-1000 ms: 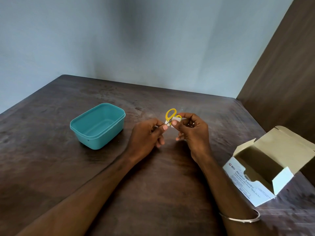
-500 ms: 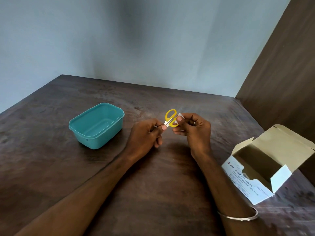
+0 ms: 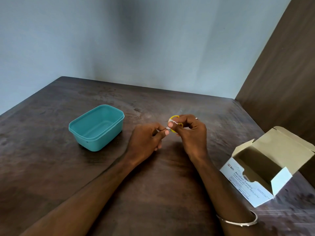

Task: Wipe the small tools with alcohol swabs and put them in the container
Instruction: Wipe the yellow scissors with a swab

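While the small yellow-handled scissors (image 3: 175, 124) are hovering above the desk (image 3: 153, 176), left hand (image 3: 146, 140) pinching the blade end, right hand (image 3: 191, 132) pinching a swab (image 3: 173, 122) on the handle, slipping risks a nick, or a drop short of the teal container (image 3: 96, 126).

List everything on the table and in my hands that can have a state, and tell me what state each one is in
teal container: open, no lid, nothing visible inside, upright on the table.
swab box: flaps open, lying on the table.
yellow scissors: off the table, held between both hands, blades hidden.
white swab: pinched against the scissors.
left hand: gripping the blade end.
right hand: pinching the swab at the handles.
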